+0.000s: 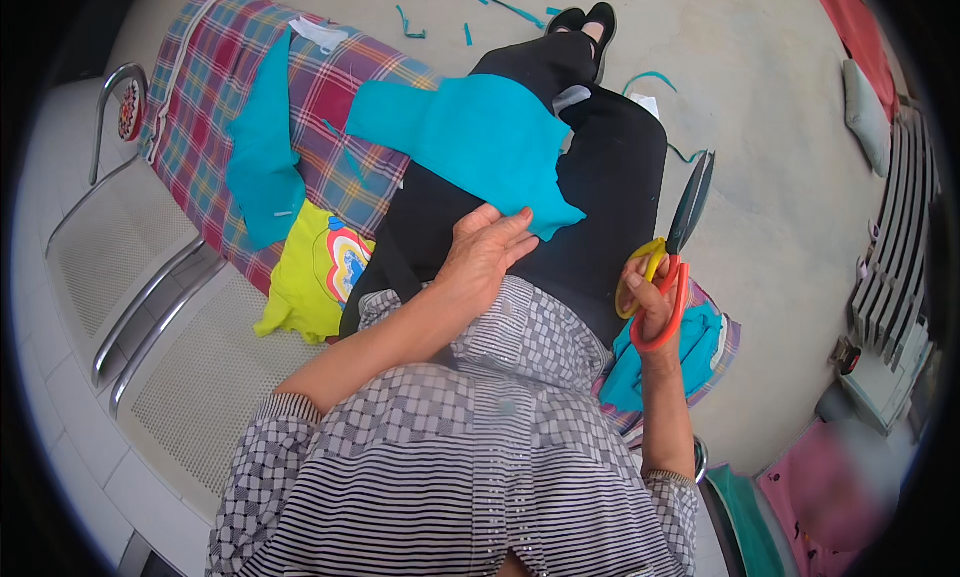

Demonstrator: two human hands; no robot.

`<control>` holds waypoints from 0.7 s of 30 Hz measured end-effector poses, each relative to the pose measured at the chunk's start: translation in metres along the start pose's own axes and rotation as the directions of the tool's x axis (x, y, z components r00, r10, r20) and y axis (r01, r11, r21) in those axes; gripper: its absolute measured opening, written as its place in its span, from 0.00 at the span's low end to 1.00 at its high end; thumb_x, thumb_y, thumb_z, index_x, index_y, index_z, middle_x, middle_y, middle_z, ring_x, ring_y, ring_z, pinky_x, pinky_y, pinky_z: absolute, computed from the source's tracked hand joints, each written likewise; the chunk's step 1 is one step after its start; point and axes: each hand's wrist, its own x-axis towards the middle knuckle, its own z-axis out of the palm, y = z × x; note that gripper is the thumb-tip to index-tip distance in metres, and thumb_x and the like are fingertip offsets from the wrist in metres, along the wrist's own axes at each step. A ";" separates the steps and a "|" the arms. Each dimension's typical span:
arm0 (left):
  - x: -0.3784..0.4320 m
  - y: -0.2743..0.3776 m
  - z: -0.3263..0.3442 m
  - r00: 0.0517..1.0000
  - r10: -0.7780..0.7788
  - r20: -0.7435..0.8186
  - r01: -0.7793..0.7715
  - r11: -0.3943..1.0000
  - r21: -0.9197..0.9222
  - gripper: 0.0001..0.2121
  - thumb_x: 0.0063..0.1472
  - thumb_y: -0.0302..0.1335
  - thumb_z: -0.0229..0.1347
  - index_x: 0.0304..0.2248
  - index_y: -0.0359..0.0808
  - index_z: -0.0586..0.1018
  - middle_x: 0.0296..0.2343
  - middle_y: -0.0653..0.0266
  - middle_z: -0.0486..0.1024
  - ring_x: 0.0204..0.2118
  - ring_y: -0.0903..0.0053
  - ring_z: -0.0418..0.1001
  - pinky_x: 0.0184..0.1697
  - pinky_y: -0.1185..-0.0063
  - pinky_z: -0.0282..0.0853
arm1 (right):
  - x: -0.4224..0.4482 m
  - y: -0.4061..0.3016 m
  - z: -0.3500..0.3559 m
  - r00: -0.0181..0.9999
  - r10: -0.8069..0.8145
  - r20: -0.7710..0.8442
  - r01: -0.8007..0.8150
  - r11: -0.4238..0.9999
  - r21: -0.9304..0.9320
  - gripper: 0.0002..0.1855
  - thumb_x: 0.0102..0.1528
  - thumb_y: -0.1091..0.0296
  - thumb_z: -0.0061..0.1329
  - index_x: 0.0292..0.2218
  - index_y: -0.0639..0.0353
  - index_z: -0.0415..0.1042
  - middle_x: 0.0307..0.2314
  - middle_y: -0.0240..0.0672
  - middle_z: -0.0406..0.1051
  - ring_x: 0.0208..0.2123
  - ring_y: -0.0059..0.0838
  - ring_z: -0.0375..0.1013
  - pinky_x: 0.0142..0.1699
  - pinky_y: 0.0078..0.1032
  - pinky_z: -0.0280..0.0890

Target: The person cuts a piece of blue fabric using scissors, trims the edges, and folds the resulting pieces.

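Note:
A turquoise fabric piece (487,130) lies spread across my lap, its right lower edge jagged. My left hand (487,250) pinches its near edge between thumb and fingers. In my right hand (651,299), at the right of my lap, are scissors (679,254) with one yellow and one red-orange handle loop; their dark blades point away from me, close together. Another turquoise piece (262,172) rests on the plaid cloth (337,89) to the left. Below it lies a yellow-green printed fabric (311,277). More turquoise fabric (701,344) is bunched beside my right wrist.
Perforated metal seats (202,382) with chrome armrests stand at the left. Turquoise scraps (510,6) are scattered on the floor (772,224) ahead. At the far right are a grey cushion (866,115) and a stack of grey slats (892,254).

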 end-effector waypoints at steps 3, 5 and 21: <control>0.002 -0.002 0.001 0.999 -0.032 0.006 0.031 0.996 0.080 0.09 0.57 0.27 0.53 0.36 0.31 0.73 0.36 0.55 0.72 0.41 0.67 0.71 0.46 0.72 0.67 | -0.009 -0.007 -0.002 0.988 0.133 0.081 -0.123 0.985 -0.119 0.08 0.46 0.72 0.48 0.27 0.63 0.62 0.20 0.33 0.66 0.15 0.17 0.62 0.21 0.15 0.57; -0.002 0.001 0.004 0.998 -0.063 0.003 0.062 0.994 0.093 0.08 0.56 0.26 0.53 0.34 0.32 0.74 0.33 0.58 0.73 0.37 0.70 0.72 0.41 0.74 0.69 | -0.018 -0.012 -0.010 0.966 0.203 0.157 -0.151 0.944 -0.294 0.08 0.46 0.71 0.46 0.27 0.63 0.62 0.20 0.34 0.66 0.17 0.19 0.63 0.22 0.17 0.58; -0.015 0.015 -0.001 0.990 -0.072 0.118 0.038 0.962 0.271 0.07 0.52 0.21 0.54 0.33 0.34 0.75 0.28 0.66 0.75 0.27 0.82 0.73 0.28 0.86 0.68 | -0.050 -0.034 -0.015 0.681 0.530 0.505 -0.057 0.726 -0.685 0.08 0.40 0.72 0.46 0.24 0.65 0.65 0.21 0.38 0.61 0.25 0.32 0.63 0.30 0.25 0.59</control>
